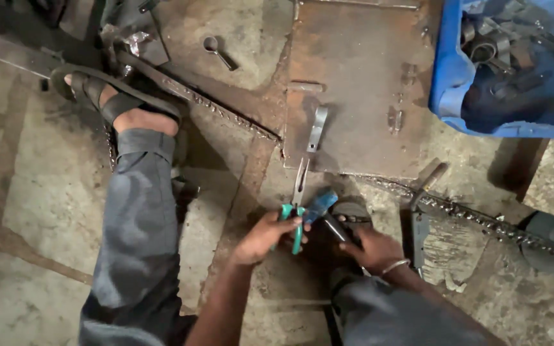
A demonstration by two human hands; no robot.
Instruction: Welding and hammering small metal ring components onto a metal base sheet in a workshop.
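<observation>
Lower centre of the frame: left hand point(265, 236) has its fingers wrapped round the green handles of pliers point(298, 198), tips pointing up at a rusty metal plate point(354, 90). Right hand point(372, 247) fingers closed on a blue-handled tool point(323, 211) (kind unclear). Chain point(482, 221) lies at right, blue crate point(447, 77) upper right.
</observation>
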